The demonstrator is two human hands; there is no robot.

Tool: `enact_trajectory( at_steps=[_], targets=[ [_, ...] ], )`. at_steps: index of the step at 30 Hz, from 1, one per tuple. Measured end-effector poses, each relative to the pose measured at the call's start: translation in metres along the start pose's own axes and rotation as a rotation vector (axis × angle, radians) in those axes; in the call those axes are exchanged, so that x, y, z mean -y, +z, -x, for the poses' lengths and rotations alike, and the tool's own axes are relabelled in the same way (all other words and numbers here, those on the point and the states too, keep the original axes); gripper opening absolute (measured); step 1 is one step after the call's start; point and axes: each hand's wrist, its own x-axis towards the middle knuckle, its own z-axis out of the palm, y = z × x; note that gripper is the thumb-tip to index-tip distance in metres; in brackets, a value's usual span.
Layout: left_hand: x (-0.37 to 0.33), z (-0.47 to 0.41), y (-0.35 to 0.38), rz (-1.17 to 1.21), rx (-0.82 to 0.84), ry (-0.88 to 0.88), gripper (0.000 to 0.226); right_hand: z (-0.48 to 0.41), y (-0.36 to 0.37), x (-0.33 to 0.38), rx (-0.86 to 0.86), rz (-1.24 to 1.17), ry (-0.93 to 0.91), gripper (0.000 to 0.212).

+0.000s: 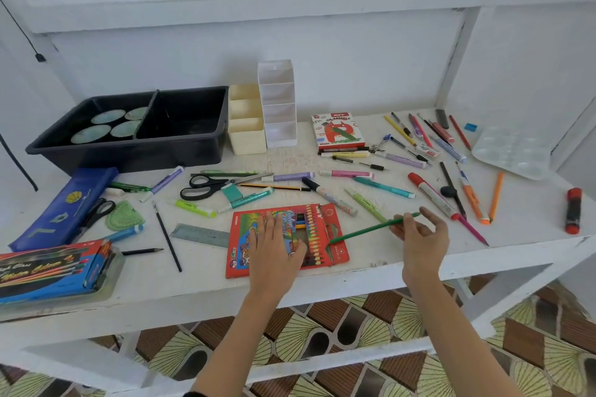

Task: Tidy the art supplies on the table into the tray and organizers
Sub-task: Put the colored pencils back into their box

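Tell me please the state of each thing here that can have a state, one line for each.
pencil box: open, lying flat under the left hand.
green pencil: pinched by the right hand, one end at the open box.
black tray: left compartment holds round discs.
cream organizer: upright.
white organizer: upright.
scissors: blades together.

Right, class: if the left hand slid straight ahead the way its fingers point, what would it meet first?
Probably the teal marker lying just beyond the red pencil box that the left hand rests on; the striped pencil lies behind it. Depth is hard to judge.
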Motion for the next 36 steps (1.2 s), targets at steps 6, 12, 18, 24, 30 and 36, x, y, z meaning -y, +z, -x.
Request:
enact_trajectory(
  at_steps=[6,12,18,24,30,36],
  targets=[
    [0.0,-0.002,0.002,0.047,-0.008,-0.015,0.063,0.018,0.017,-0.018,0.109,0.123,0.024,0.023],
    [0.0,-0.002,0.002,0.004,-0.014,0.005,0.063,0.029,0.045,-0.041,0.192,0.654,-0.25,0.018],
    [0.003,0.0,0.004,-0.075,0.006,0.034,0.082,0.041,0.054,-0.054,0.317,0.993,-0.454,0.021],
    [0.002,-0.001,0.007,-0.159,-0.002,0.051,0.095,0.042,0.038,-0.054,0.515,1.091,-0.524,0.049],
    [0.002,0.0,0.006,-0.191,0.001,0.048,0.095,0.048,0.038,-0.056,0.6,1.23,-0.593,0.061],
    [-0.005,-0.004,-0.003,-0.135,0.015,0.001,0.065,0.038,0.035,-0.043,0.661,1.066,-0.48,0.04]
  ],
)
